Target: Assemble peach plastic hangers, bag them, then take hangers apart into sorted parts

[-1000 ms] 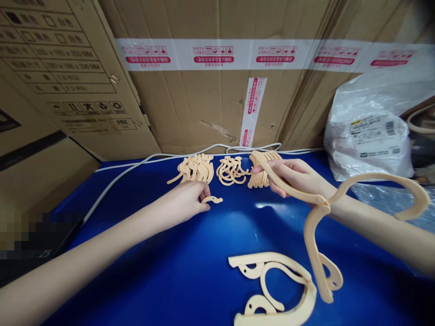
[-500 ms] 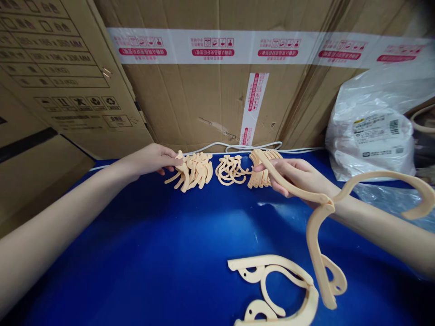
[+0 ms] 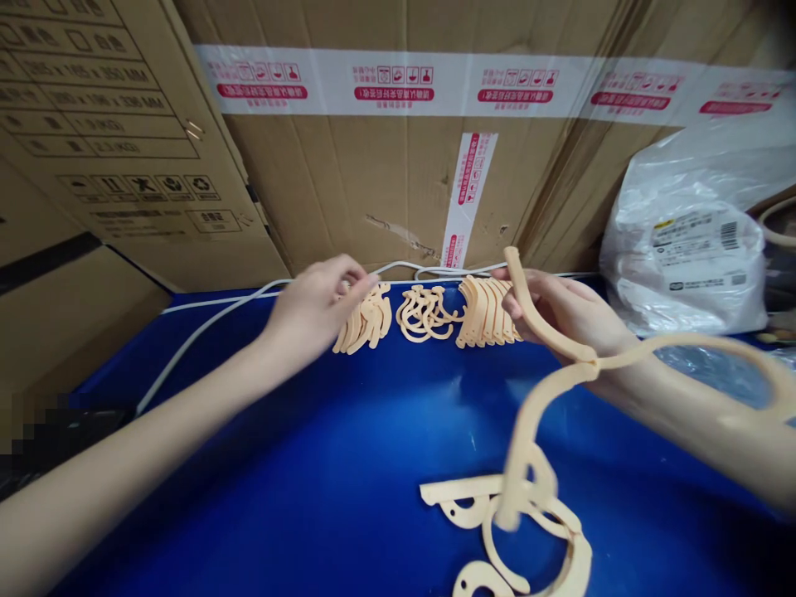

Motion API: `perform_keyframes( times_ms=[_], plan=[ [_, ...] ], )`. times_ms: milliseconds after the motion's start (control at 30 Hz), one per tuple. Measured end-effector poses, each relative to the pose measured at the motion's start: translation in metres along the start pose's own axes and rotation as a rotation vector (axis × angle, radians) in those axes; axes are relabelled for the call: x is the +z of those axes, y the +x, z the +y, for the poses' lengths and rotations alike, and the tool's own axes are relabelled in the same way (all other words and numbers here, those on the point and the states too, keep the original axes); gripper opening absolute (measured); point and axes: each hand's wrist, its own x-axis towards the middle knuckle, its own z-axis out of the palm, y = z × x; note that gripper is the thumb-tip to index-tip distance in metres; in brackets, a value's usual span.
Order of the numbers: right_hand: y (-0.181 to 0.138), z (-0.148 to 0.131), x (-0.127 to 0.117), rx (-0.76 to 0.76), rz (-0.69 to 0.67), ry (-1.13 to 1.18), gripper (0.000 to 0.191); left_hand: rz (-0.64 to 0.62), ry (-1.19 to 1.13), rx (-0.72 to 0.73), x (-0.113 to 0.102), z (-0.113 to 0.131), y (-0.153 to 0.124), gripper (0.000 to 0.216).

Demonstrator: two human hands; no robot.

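My right hand grips one arm of a cream plastic folding hanger. Its other arm hangs down toward me and its hook stretches right, blurred at the end. My left hand is at the left pile of curved hanger arms, fingers curled and partly hidden; what they hold cannot be made out. Between the hands lie several loose hanger hooks. Beside my right hand is a neat row of hanger arms. Nearest me, a folded hanger lies flat, partly covered by the held one.
A blue table surface lies under everything. Large cardboard boxes wall off the back and left. A white cable runs along the back and left side. At right sits a clear plastic bag with a labelled white item.
My left hand has shifted right and turned over the left pile, covering part of it. My right hand has moved slightly right, and the hanger's lower arm has swung left over the folded hanger.
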Motion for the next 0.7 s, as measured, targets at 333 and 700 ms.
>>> perform_keyframes(
  times_ms=[333, 700],
  plan=[
    [-0.003, 0.002, -0.012, -0.233, 0.111, 0.038, 0.032, -0.547, -1.032, -0.355, 0.017, 0.059, -0.039, 0.036],
    [-0.019, -0.011, -0.003, -0.437, -0.086, -0.387, 0.030, -0.765, -1.256, -0.591, 0.039, 0.053, -0.043, 0.033]
  ],
)
